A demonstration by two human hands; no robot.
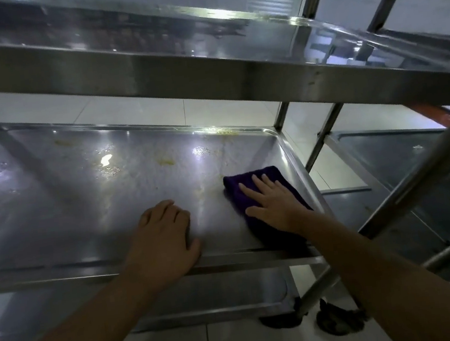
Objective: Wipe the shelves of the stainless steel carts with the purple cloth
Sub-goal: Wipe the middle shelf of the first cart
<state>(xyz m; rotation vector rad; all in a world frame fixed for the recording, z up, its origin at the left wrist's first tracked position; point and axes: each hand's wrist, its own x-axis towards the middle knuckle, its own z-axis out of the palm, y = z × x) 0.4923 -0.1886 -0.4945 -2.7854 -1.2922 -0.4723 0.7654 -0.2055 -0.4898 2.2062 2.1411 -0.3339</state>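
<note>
We find the purple cloth (260,194) lying flat on the middle shelf (68,205) of the stainless steel cart (206,68), at the shelf's near right corner, just beside the raised right rim. Our right hand (272,204) presses on it with fingers straight and spread; nothing is gripped. Our left hand (164,239) rests on the bare steel near the front edge, fingers curled at the tips, holding nothing, and appears to brace the cart.

In our judgement the wipe on this shelf is at an early stage: yellowish residue (166,161) and wet patches lie further back and to the left, apart from the cloth. To do the step well, we advise keeping the palm flat, pushing in overlapping strokes toward the far rim, and working into the rim's corners.

The cloth is folded to an oblong; its long axis runs from the near front edge away and slightly leftward, toward the residue.
</note>
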